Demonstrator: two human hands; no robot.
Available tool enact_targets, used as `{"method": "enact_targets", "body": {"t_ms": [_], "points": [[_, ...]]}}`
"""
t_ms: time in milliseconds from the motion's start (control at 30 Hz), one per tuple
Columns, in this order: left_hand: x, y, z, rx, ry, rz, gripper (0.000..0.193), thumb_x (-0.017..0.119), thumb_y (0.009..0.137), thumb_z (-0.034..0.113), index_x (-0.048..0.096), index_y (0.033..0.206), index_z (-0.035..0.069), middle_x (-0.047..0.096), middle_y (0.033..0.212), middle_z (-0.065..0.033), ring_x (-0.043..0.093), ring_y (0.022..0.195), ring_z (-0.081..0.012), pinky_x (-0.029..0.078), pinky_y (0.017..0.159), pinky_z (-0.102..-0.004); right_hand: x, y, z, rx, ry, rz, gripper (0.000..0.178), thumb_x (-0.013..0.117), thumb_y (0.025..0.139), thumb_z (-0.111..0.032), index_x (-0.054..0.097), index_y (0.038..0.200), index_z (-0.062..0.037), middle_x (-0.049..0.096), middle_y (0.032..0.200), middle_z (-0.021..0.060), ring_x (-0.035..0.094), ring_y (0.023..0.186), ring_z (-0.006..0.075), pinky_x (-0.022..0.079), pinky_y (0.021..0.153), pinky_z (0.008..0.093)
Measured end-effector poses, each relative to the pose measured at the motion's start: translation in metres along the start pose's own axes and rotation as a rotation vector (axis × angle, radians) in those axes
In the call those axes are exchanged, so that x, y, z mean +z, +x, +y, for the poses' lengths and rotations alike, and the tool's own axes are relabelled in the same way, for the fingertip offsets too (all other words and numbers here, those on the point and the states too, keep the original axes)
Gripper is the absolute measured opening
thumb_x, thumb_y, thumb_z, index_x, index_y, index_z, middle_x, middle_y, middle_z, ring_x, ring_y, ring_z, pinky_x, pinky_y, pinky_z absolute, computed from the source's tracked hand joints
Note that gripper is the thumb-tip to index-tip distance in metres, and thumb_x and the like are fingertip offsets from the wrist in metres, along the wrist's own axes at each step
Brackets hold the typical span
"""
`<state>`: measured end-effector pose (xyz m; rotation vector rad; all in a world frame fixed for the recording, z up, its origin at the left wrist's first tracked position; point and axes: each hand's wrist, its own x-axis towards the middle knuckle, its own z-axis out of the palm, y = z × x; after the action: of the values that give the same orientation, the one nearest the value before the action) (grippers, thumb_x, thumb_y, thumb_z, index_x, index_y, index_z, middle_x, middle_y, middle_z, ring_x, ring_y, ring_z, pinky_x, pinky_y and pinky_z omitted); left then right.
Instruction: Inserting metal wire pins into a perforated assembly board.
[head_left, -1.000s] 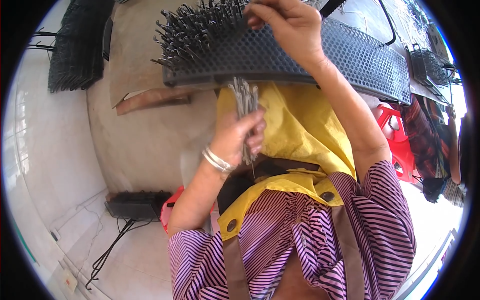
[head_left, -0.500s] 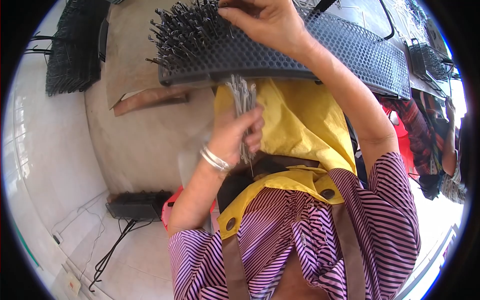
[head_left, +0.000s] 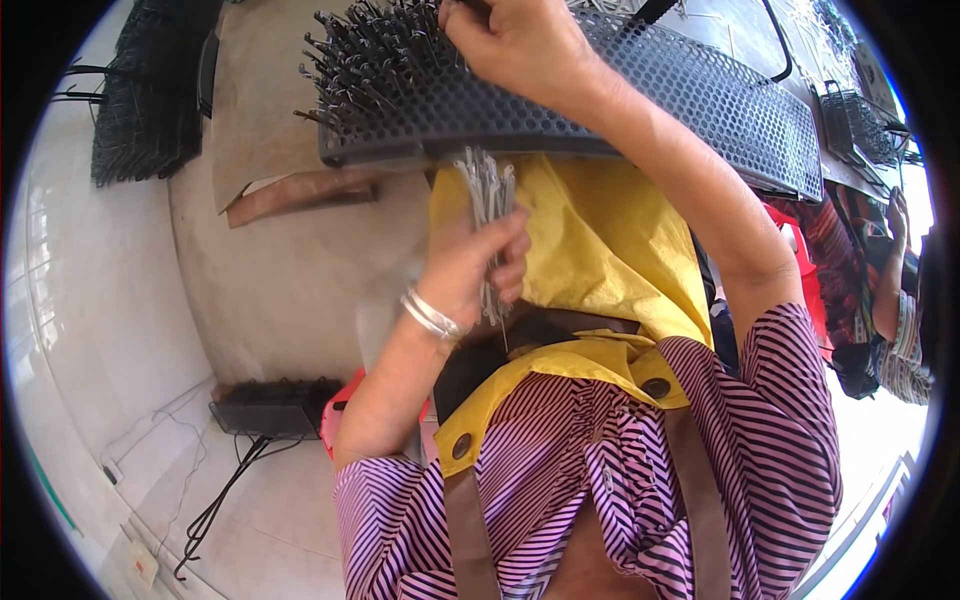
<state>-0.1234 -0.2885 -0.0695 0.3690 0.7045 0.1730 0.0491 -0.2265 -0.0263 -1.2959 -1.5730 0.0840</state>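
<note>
A bundle of thin grey metal rods with small looped ends stands nearly upright in my left hand. The fingers of that hand are wrapped around its middle, just in front of the yellow apron. My right hand is at the top edge of view, over a dark perforated metal rack. Its fingers are curled together beside a dense cluster of black rods standing up from the rack's left part. What those fingers pinch, if anything, is hidden.
Black racks of hooked wires hang at upper left and far right. A dark rack with long hooked rods lies at lower left. Behind the perforated rack is a brown board. Another person's arm shows at right.
My right hand has shifted slightly and its fingers are more tightly curled at the black rods. My left hand and its bundle have barely moved.
</note>
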Motion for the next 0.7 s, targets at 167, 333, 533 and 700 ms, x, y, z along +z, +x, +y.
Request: {"method": "enact_targets", "body": {"t_ms": [167,333,533,700], "points": [[-0.002,-0.001,0.000,0.000,0.016,0.003,0.012,0.051,0.082,0.014,0.047,0.090,0.006,0.040,0.059,-0.0008,0.034,0.040,-0.0076,0.028,0.035,-0.0219,0.004,0.000,-0.008,-0.052,-0.153,-0.083,0.020,0.046,0.067,0.001,0.040,0.086,0.0014,0.051,0.064,0.0202,0.052,0.066,0.0378,0.042,0.056,0.0429],[0.000,-0.002,0.003,-0.016,0.045,0.016,0.018,0.056,0.076,0.016,0.043,0.088,0.010,0.040,0.058,-0.0008,0.035,0.040,-0.0082,0.029,0.036,-0.0219,0.007,0.001,-0.006,-0.079,-0.104,-0.141,0.021,0.046,0.066,0.002,0.040,0.086,0.0022,0.051,0.063,0.0196,0.051,0.066,0.0381,0.042,0.057,0.0422],[0.001,-0.003,0.004,-0.021,0.027,-0.012,0.017,0.055,0.076,0.014,0.043,0.087,0.009,0.041,0.058,-0.0010,0.035,0.040,-0.0084,0.029,0.035,-0.0223,0.002,-0.001,-0.006,0.054,0.051,0.003,0.011,0.052,0.069,0.002,0.048,0.079,0.0010,0.052,0.060,0.0178,0.054,0.054,0.0298,0.041,0.047,0.0323],[0.002,-0.005,0.004,-0.020,0.023,-0.017,0.017,0.055,0.077,0.013,0.043,0.087,0.009,0.041,0.059,-0.0011,0.035,0.041,-0.0083,0.029,0.036,-0.0222,-0.004,-0.004,-0.015,0.148,0.001,-0.077,0.009,0.056,0.068,0.002,0.052,0.076,0.0000,0.052,0.060,0.0161,0.055,0.051,0.0204,0.040,0.046,0.0265]]}}
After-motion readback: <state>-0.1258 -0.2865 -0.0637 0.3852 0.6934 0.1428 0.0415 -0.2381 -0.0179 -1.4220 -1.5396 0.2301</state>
